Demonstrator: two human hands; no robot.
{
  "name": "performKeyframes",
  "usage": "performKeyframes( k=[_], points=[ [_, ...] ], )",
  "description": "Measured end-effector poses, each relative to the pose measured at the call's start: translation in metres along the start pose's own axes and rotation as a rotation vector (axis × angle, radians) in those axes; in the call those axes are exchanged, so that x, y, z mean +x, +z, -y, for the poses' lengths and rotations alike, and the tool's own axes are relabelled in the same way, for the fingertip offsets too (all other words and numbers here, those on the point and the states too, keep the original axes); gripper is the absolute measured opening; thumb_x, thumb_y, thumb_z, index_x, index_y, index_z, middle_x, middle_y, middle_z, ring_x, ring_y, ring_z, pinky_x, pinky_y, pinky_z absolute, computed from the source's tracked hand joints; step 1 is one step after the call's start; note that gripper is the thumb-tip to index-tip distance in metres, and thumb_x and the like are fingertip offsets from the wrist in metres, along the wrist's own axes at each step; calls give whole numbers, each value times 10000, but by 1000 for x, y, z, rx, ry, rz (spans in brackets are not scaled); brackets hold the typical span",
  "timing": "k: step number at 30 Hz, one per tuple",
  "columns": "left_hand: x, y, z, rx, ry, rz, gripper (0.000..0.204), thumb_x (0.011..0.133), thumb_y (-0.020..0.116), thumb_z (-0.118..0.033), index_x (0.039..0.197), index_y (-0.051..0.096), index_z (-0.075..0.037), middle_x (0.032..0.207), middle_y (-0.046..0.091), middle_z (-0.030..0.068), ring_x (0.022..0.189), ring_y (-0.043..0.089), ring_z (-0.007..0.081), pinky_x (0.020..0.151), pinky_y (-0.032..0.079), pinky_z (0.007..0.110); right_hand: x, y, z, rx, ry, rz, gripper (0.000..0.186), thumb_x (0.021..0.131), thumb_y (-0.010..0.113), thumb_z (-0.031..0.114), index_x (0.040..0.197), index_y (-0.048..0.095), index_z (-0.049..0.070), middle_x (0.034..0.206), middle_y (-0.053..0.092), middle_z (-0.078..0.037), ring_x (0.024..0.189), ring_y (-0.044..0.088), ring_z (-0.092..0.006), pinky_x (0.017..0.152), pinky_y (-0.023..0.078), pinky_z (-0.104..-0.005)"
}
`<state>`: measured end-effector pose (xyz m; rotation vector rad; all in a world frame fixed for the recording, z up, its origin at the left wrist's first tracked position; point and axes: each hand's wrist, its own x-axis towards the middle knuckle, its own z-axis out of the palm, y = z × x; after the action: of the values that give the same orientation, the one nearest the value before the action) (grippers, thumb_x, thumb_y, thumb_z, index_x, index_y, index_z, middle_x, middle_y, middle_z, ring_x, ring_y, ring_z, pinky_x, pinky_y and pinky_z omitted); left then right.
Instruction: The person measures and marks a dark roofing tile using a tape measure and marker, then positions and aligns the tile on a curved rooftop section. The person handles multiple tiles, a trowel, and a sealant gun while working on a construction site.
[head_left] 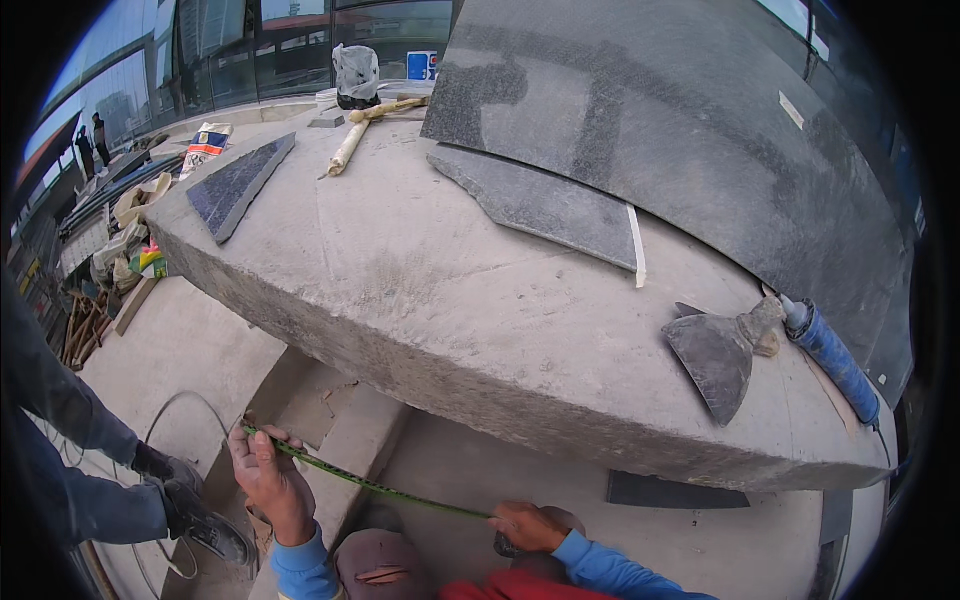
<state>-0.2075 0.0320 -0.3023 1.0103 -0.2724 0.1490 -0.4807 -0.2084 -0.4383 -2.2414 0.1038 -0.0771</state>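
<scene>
A green tape measure [385, 490] with dark markings stretches in a slight sag between my two hands, below the near edge of a concrete ledge. My left hand [272, 482] pinches its left end with fingers and thumb. At the other end my right hand [532, 527] is closed around it; a dark part beneath that hand is mostly hidden. Above, on the ledge [400, 250], lie an irregular grey stone slab [550, 205] with a white strip at its right and a dark triangular stone piece [240, 188].
A large grey slab [680, 110] leans at the back right. Near it lies a blue corded power tool [832, 360] with a dusty head, beside a dark fan-shaped piece [712, 360]. Another person's legs [100, 490] stand at left near a loose cable [180, 395]. Concrete steps drop below the ledge.
</scene>
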Motion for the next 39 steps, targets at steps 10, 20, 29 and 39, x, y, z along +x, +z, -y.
performKeyframes(
  k=[10,20,29,39],
  points=[
    [25,15,2,-1,-13,212,412,989,639,-208,1297,491,23,1007,593,105,794,613,181,724,519,319,1,44,7,259,80,-90,343,1042,507,284,872,535,-13,804,545,-213,732,534,-423,696,441,-463],
    [7,-97,158,362,-422,117,249,975,672,-182,1136,605,-3,990,643,63,845,621,123,698,528,276,19,18,-22,-60,368,39,283,1011,550,241,912,587,-21,855,583,-239,800,574,-458,704,458,-470],
    [11,-79,204,1225,610,993,188,867,616,-134,987,755,-96,1186,588,68,1124,551,243,924,444,391,27,-64,-21,-613,320,-24,172,962,596,168,1016,655,15,939,644,-212,861,621,-455,736,502,-487],
    [279,-69,351,1376,704,669,411,885,668,-353,1038,719,25,1017,716,219,1042,673,392,900,539,445,-205,-150,-35,-1022,816,-433,227,1012,495,160,980,633,-18,944,619,-253,827,601,-468,705,476,-519]
  ],
)
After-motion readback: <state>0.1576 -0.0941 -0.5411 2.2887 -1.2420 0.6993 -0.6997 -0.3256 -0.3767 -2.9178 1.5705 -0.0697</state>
